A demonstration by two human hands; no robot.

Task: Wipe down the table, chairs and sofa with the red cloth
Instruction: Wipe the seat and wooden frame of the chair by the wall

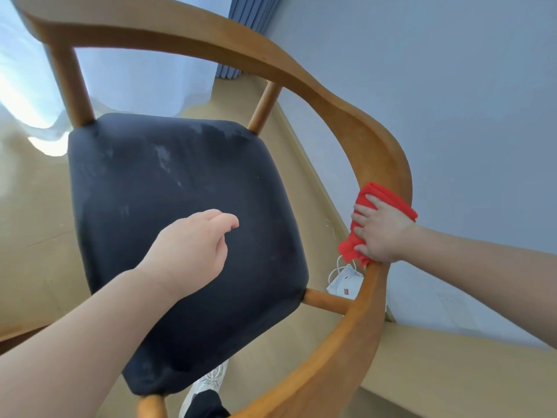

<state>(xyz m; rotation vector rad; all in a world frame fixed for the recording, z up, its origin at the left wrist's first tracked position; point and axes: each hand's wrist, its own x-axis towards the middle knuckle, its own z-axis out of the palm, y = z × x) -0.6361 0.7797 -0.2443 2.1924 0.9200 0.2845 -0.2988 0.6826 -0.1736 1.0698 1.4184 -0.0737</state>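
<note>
A wooden chair with a curved backrest rail [340, 110] and a dark padded seat [180, 206] fills the head view. My right hand [382, 233] presses the red cloth [388, 197] against the inner face of the rail on the right side, fingers wrapped over the cloth. My left hand [193, 251] hovers over the middle of the seat, fingers loosely curled, holding nothing. The seat shows pale smudges near its back.
A white power strip with a cable [343, 282] lies on the floor by the wall, under the chair rail. A white shoe [208, 384] shows below the seat. A blue curtain [241, 34] hangs at the back; a grey wall stands on the right.
</note>
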